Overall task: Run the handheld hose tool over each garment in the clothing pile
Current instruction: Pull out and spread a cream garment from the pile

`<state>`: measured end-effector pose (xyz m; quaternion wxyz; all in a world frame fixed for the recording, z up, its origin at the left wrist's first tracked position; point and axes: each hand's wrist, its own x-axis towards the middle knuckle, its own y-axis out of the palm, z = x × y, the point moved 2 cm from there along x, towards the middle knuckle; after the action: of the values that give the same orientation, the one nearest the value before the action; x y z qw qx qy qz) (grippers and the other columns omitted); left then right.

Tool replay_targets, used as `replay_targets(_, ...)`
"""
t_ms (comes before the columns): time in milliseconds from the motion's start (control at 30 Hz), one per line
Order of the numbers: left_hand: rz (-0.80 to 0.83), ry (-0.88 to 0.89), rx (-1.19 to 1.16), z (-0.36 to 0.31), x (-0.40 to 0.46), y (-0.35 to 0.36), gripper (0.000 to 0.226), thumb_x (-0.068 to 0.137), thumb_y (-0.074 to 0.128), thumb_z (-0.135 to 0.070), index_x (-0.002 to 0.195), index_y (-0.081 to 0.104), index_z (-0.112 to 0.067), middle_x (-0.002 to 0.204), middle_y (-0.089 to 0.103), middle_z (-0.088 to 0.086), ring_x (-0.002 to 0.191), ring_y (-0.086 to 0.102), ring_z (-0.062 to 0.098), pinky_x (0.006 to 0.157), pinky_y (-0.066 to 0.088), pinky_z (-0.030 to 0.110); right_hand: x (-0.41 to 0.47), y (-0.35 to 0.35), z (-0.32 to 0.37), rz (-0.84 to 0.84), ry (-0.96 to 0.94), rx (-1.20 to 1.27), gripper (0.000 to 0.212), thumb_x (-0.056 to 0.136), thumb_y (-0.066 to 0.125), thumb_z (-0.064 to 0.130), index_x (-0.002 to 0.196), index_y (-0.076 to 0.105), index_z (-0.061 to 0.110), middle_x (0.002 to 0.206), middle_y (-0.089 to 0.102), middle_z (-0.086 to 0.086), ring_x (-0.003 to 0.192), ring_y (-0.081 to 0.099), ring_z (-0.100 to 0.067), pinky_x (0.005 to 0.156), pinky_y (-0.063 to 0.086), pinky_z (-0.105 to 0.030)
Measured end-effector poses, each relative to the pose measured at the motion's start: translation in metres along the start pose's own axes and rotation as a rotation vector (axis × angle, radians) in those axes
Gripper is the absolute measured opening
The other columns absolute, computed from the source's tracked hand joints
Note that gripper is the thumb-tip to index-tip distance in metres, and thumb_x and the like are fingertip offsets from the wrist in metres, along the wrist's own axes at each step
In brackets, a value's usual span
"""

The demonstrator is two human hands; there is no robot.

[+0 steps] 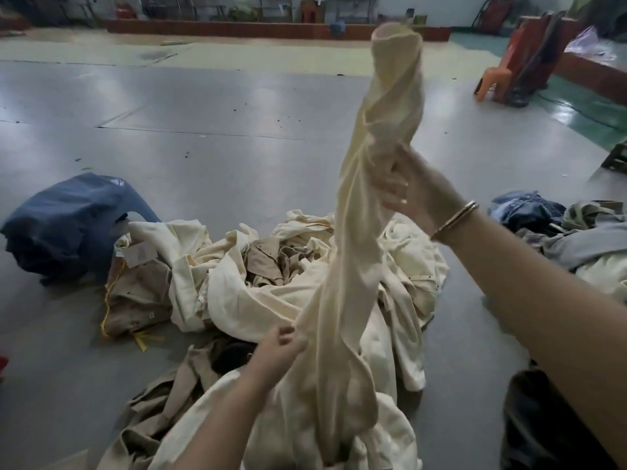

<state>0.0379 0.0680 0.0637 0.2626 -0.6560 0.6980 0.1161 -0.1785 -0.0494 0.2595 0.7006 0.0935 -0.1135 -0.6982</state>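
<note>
A cream garment [369, 184] stands up in a twisted column from the clothing pile [237, 276] on the floor. Its open end points upward at the top of the view. My right hand [407, 188], with a gold bangle on the wrist, grips the column at mid height from the right side. Lower down, my left hand [278, 347] pinches the same cream fabric near its base. The pile holds several cream and tan garments. No hose tool shows in this view.
A folded blue garment [71, 222] lies left of the pile. More denim and grey clothes [556, 225] lie at the right. An orange plastic chair [502, 72] stands far right. A dark item [543, 422] sits by my right forearm. The grey floor [203, 113] stretches beyond.
</note>
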Motion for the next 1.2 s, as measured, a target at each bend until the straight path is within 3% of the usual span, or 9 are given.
replay_targets(167,-0.012,-0.234,0.602,0.116,0.012,0.004,0.116,0.077,0.071,-0.048,0.151,-0.01,-0.011,0.159,-0.004,0.014,0.147,0.004,0.033,0.117,0.018,0.043,-0.075,-0.044,-0.158,0.415,0.501,-1.031,0.015,0.1,0.044,0.032,0.101,0.055,0.022,0.089,0.053,0.005,0.077,0.051,-0.007,0.069,0.04,-0.022)
replay_targets(267,-0.032,-0.254,0.543,0.148,0.013,-0.001,0.116,0.075,0.076,-0.042,0.152,-0.006,-0.012,0.159,0.005,0.009,0.143,0.024,0.027,0.11,0.03,0.031,-0.131,-0.077,-0.241,0.663,0.792,-1.348,0.05,0.093,0.054,0.043,0.129,0.053,0.008,0.129,0.057,-0.011,0.116,0.054,-0.024,0.093,0.04,-0.026)
replay_targets(400,0.036,-0.142,0.557,0.112,0.011,0.021,0.034,0.087,0.056,-0.019,0.12,0.062,-0.017,0.122,0.063,0.006,0.104,0.059,0.018,0.081,0.046,0.021,-0.186,-0.081,-0.288,0.025,0.846,-0.905,0.106,0.071,0.082,0.032,0.146,0.012,0.006,0.145,0.037,-0.014,0.129,0.044,-0.025,0.101,0.039,-0.026)
replay_targets(533,0.062,0.068,0.008,0.026,0.003,0.029,0.016,0.067,0.052,-0.01,0.062,0.067,-0.015,0.062,0.066,-0.003,0.065,0.054,0.019,0.054,0.043,0.015,-0.204,-0.068,-0.308,-0.462,0.748,-0.533,0.103,0.075,0.081,0.016,0.15,0.009,0.006,0.152,0.027,-0.021,0.138,0.032,-0.034,0.11,0.026,-0.035)
replay_targets(833,0.108,0.337,-0.689,-0.062,-0.041,0.008,0.036,0.076,0.039,-0.014,0.074,0.075,-0.02,0.078,0.072,0.006,0.068,0.069,0.013,0.056,0.054,0.022,-0.204,-0.065,-0.273,-0.242,0.714,-0.698,0.049,0.092,0.059,0.039,0.13,0.056,0.009,0.13,0.059,-0.012,0.123,0.052,-0.024,0.092,0.039,-0.024)
replay_targets(967,-0.22,0.289,-0.919,-0.073,-0.038,-0.028,0.045,0.087,0.038,-0.011,0.063,0.076,-0.02,0.067,0.07,0.002,0.064,0.068,0.016,0.053,0.054,0.022,-0.184,-0.094,-0.213,-0.401,0.801,0.058,0.03,0.093,0.038,0.006,0.095,0.065,-0.005,0.079,0.064,-0.019,0.07,0.063,-0.032,0.062,0.055,-0.035)
replay_targets(1033,-0.448,0.125,-0.928,-0.063,-0.027,-0.06,0.03,0.086,0.046,-0.016,0.091,0.075,-0.015,0.078,0.066,0.005,0.076,0.064,0.022,0.062,0.052,0.027,-0.163,-0.097,-0.161,-0.314,0.653,0.519,0.031,0.078,0.038,0.004,0.083,0.067,-0.005,0.067,0.065,-0.022,0.054,0.065,-0.035,0.048,0.056,-0.036)
replay_targets(1133,-0.647,-0.075,-0.574,-0.042,-0.016,-0.076,0.041,0.088,0.054,-0.014,0.127,0.053,-0.003,0.106,0.057,0.012,0.091,0.057,0.028,0.072,0.05,0.035,-0.153,-0.087,-0.062,-0.114,0.274,0.482,0.048,0.09,0.028,0.009,0.123,0.053,-0.016,0.121,0.054,-0.041,0.114,0.054,-0.049,0.105,0.036,-0.056)
replay_targets(1200,-0.733,0.181,-0.133,-0.055,-0.029,-0.051,0.049,0.085,0.061,-0.013,0.131,0.047,-0.002,0.129,0.049,0.018,0.118,0.05,0.033,0.099,0.043,0.046,-0.159,-0.092,-0.033,-0.112,0.14,0.419,0.048,0.097,0.025,0.013,0.129,0.045,-0.018,0.132,0.047,-0.039,0.128,0.044,-0.043,0.115,0.019,-0.044)
